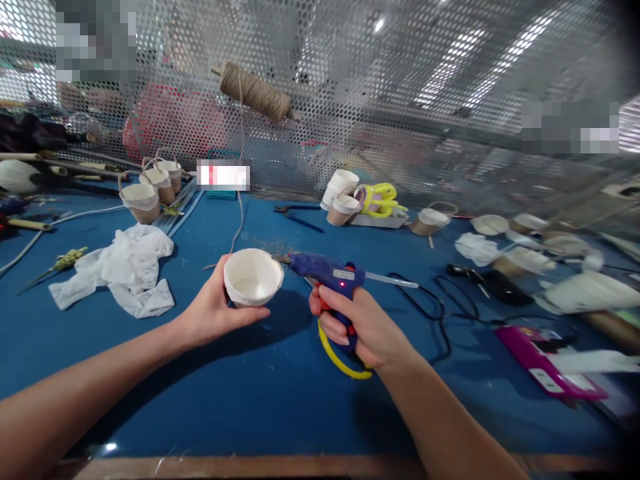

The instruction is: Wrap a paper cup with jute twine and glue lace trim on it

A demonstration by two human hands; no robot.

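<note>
My left hand point(220, 303) is wrapped round a small white cup point(253, 279), tilted so that its open mouth faces me. In my right hand point(357, 327) is a blue glue gun point(325, 270), with a clear glue stick point(393, 280) jutting from its back and a small red light showing. Its nozzle point(283, 259) is at the cup's right rim; whether they touch I cannot tell. Below the glue gun, a yellow-handled thing point(337, 357) shows partly behind my right hand. Twine point(237, 230) hangs from a spool point(255, 91) down behind the cup.
Small handled cups point(141, 202) stand at the back left. A crumpled white cloth point(123, 267) lies left, pliers point(300, 217) at the back, yellow-handled scissors point(380, 200) behind. To the right are a black cable point(440, 313), a magenta power strip point(545, 367) and more cups. Perforated metal mesh point(340, 67) rises behind.
</note>
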